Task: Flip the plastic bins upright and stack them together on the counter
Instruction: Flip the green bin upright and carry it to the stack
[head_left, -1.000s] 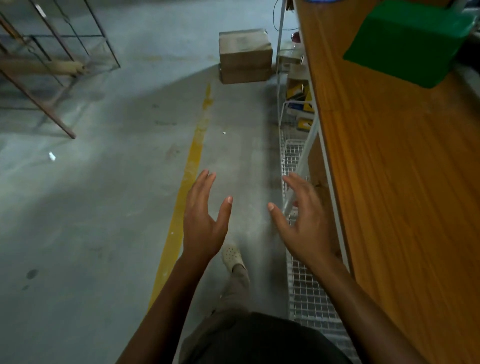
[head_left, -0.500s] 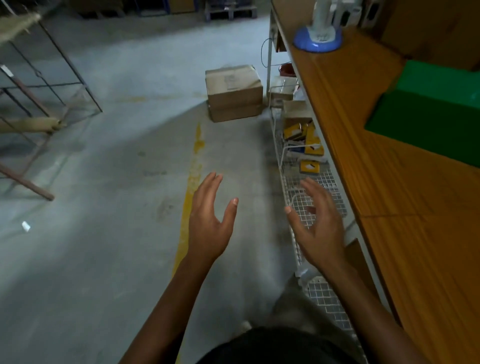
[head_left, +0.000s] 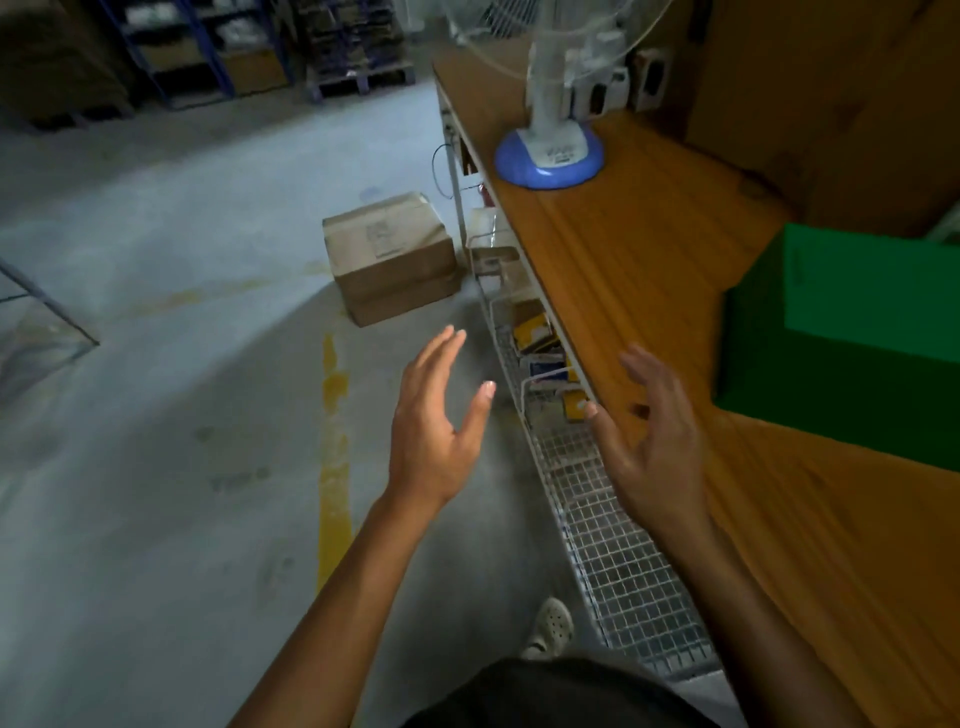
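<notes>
Green bin (head_left: 857, 322) lies seemingly bottom-up on the table (head_left: 649, 270) at frame right, now closer; left hand (head_left: 436, 431) and right hand (head_left: 654, 441), fingers (head_left: 436, 353) wide and empty, have neared it, ready to flip.

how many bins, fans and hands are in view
bin: 1, green, on the counter
fan: 1, blue base, on the counter
hands: 2, left hand and right hand, both empty
total: 4
</notes>
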